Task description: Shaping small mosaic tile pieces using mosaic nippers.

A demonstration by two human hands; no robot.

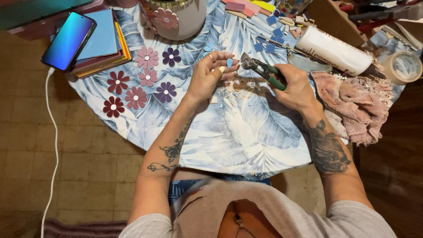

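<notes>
Tile chip (229,62), small and blue, sits pinched between the fingers (219,69) of the left hand (207,77), held up over the middle of the desk (246,141). The right hand (296,88) is closed round the green handles of the nippers (260,68), whose metal jaws stand just beside the chip, nearly touching it; whether they already bite it I cannot tell.

As to progress, I judge the work well under way but far from over. Eight finished flowers (136,83) in pink, purple and dark red lie in a cluster to the left, and a pot (178,17) at the far edge already carries one flower. Pale shards (229,90) litter the cloth right under the hands (offcuts, by the look of them). Loose blue squares (266,44) near the far edge lie uncut.

Room is tight on the right: a white tube (335,50), a tape roll (403,66) and a pink rag (357,103) crowd close to the right wrist. On the left a phone (69,40) rests on a stack of coloured sheets (103,48) near the rim, its cable (53,145) hanging to the floor. The near half of the round desk lies open, with its edge just in front of the person's lap.
</notes>
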